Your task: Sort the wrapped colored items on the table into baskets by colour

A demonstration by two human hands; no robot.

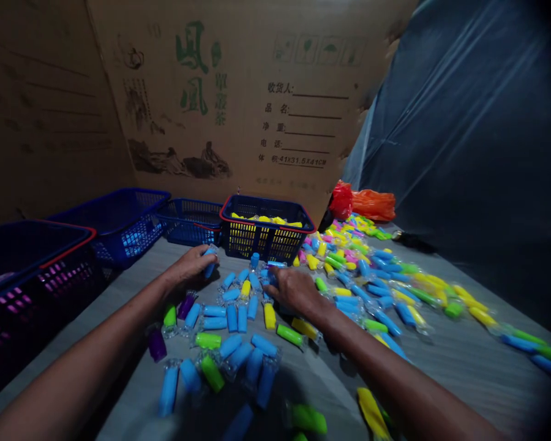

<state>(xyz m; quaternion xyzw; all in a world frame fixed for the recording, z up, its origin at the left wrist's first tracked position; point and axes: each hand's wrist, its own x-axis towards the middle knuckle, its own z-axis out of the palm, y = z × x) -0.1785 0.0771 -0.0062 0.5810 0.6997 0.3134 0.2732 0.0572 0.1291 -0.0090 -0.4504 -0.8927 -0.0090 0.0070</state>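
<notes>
Left hand [190,266]: curled shut, gripping a blue plastic tube [209,260].
Right hand [294,291]: half-open, fingers [270,277] resting among loose blue tubes [237,318].
Behind: slotted plastic basket [266,241] holding yellow tubes [261,219].

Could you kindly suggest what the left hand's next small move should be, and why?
Probably lower the blue plastic tube in the left hand into the blue basket just beyond it: the hand is already beside that basket, and the neighbouring basket holds yellow pieces.
</notes>
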